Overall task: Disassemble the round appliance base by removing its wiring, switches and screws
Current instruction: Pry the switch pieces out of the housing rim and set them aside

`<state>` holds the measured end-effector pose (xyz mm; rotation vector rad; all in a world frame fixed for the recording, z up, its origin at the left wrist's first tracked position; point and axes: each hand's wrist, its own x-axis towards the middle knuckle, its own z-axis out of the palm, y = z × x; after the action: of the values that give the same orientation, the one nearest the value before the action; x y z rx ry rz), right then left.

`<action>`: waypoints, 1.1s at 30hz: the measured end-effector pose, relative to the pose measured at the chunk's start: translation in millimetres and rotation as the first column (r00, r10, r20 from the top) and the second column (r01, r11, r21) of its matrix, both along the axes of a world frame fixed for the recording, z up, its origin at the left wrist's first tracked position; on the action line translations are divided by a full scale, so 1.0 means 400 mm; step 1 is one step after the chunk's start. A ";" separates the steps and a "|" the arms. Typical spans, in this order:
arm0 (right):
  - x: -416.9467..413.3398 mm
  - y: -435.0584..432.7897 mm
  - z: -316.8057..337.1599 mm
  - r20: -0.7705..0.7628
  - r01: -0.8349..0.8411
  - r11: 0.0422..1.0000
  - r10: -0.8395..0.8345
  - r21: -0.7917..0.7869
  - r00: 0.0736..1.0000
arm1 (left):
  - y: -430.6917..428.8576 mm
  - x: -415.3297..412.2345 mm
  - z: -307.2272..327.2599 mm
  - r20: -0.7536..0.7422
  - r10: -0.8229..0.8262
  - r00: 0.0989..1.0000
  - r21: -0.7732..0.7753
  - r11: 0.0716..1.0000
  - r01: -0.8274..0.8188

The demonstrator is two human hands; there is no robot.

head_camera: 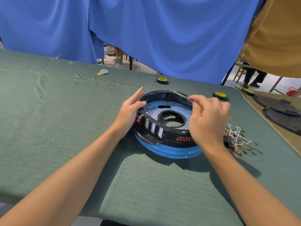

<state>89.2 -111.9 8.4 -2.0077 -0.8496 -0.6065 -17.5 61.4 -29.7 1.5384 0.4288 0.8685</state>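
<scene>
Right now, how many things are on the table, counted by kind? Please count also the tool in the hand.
Round appliance base: 1
Tape rolls: 3
Black round covers: 2
Wire bundle: 1
Grey scrap: 1
Slim tool in right hand: 1
Total: 9

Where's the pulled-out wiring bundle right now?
Head view: the wiring bundle lies on the green cloth, just right of the round base, close beside the wrist of the right hand.

Red Chinese characters (184,138) run upside down along the black outer wall of my round appliance base (172,136), too small to read.
</scene>
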 end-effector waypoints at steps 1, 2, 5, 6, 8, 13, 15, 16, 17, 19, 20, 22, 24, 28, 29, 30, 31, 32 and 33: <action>-0.010 0.000 -0.013 -0.040 0.019 1.000 -0.019 -0.002 0.999 | 0.000 0.002 -0.001 -0.006 -0.001 1.000 0.038 0.999 0.001; -0.015 0.003 -0.023 -0.066 0.031 1.000 -0.031 -0.005 0.997 | -0.001 0.004 -0.002 -0.014 -0.004 1.000 0.069 0.998 0.005; 0.000 0.019 -0.025 -0.071 0.068 0.997 -0.065 0.036 0.995 | -0.004 0.002 -0.009 -0.020 0.006 1.000 0.128 0.992 -0.003; 0.008 0.025 -0.024 -0.068 0.085 0.995 -0.082 0.043 0.994 | -0.003 0.000 -0.010 -0.027 0.028 0.999 0.149 0.989 -0.023; 0.029 0.037 -0.018 -0.068 0.129 0.991 -0.126 0.037 0.990 | 0.002 -0.006 -0.012 -0.056 0.105 0.993 0.220 0.971 -0.090; 0.039 0.057 -0.007 -0.272 0.195 0.975 -0.160 0.105 0.949 | -0.007 -0.019 -0.022 -0.085 0.279 0.957 0.399 0.889 -0.224; 0.004 0.061 -0.025 -0.285 0.187 0.971 -0.139 0.148 0.948 | -0.004 -0.020 -0.022 -0.094 0.323 0.942 0.459 0.854 -0.247; -0.017 0.063 -0.039 -0.250 0.177 0.973 -0.136 0.151 0.959 | -0.002 -0.020 -0.023 -0.105 0.344 0.933 0.494 0.833 -0.251; -0.035 0.063 -0.054 -0.200 0.166 0.976 -0.137 0.137 0.970 | -0.002 -0.020 -0.023 -0.110 0.360 0.926 0.519 0.816 -0.255; -0.050 0.065 -0.078 -0.107 0.155 0.984 -0.146 0.082 0.983 | -0.005 -0.022 -0.023 -0.107 0.373 0.922 0.543 0.799 -0.260; -0.046 0.065 -0.084 -0.075 0.160 0.985 -0.155 0.061 0.985 | -0.007 -0.024 -0.022 -0.104 0.371 0.923 0.555 0.792 -0.256; -0.020 0.064 -0.082 -0.052 0.180 0.983 -0.177 0.047 0.983 | -0.012 -0.027 -0.019 -0.121 0.369 0.922 0.614 0.757 -0.223; 0.023 0.059 -0.070 -0.108 0.205 0.978 -0.201 0.032 0.974 | -0.019 -0.028 -0.017 -0.158 0.373 0.914 0.698 0.697 -0.164; 0.085 0.041 -0.035 -0.310 0.252 0.966 -0.222 0.061 0.924 | -0.037 -0.017 -0.021 -0.184 0.400 0.898 0.832 0.550 -0.074; 0.084 0.037 -0.031 -0.343 0.267 0.960 -0.223 0.086 0.912 | -0.035 -0.015 -0.021 -0.173 0.412 0.895 0.852 0.519 -0.075; 0.077 0.033 -0.030 -0.382 0.274 0.956 -0.217 0.101 0.898 | -0.033 -0.014 -0.021 -0.160 0.427 0.890 0.868 0.491 -0.080; 0.067 0.030 -0.034 -0.419 0.269 0.957 -0.203 0.105 0.885 | -0.029 -0.014 -0.021 -0.150 0.439 0.886 0.880 0.468 -0.083; 0.054 0.027 -0.042 -0.451 0.252 0.962 -0.181 0.103 0.874 | -0.025 -0.015 -0.020 -0.147 0.444 0.884 0.888 0.453 -0.080; 0.041 0.024 -0.051 -0.474 0.226 0.969 -0.153 0.099 0.867 | -0.023 -0.014 -0.018 -0.146 0.442 0.885 0.894 0.441 -0.073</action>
<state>105.5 -102.4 -12.1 -1.9890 -0.3074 -0.2632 -23.1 52.1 -36.8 2.7041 0.5382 1.1367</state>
